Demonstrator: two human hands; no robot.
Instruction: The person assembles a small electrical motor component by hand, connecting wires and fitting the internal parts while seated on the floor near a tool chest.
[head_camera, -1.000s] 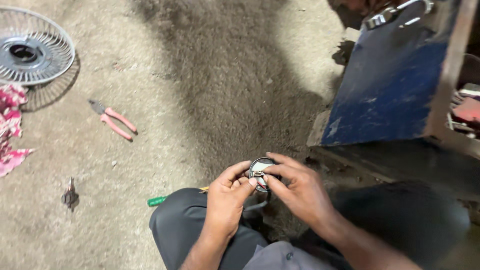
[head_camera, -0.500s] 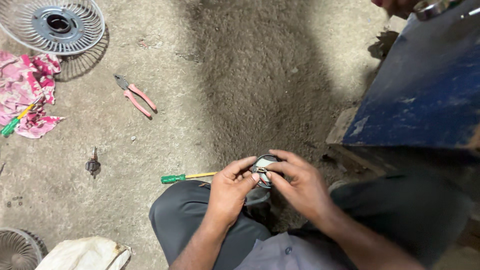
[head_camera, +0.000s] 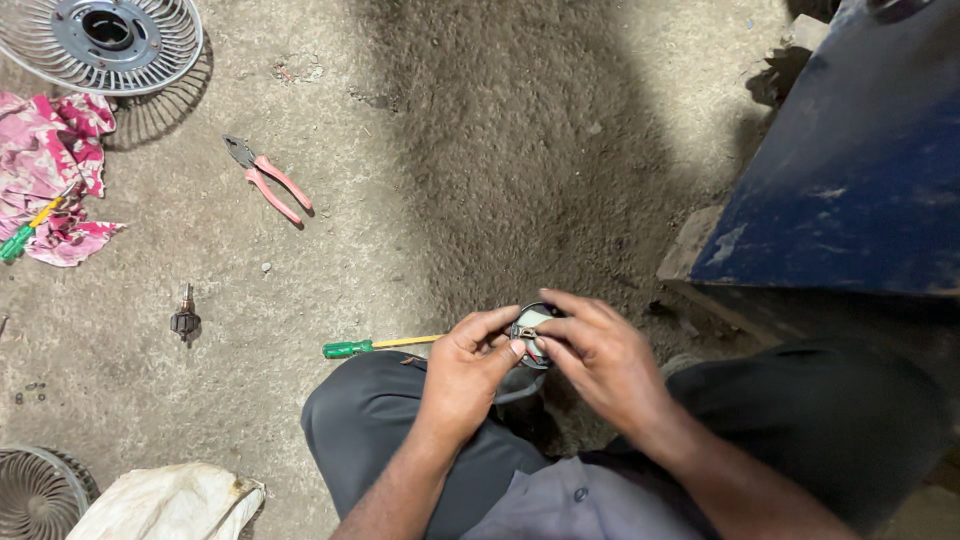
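Both hands, left (head_camera: 465, 368) and right (head_camera: 600, 362), pinch the small round motor part (head_camera: 530, 325) by its rim; it looks light, rigid, with fragile wiring.

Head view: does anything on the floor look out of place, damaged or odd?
Nothing is spilled, but a fan lies in pieces: one wire grille at top left, another at bottom left, and a small rotor shaft lying alone. Pliers and a green-handled screwdriver lie loose nearby.
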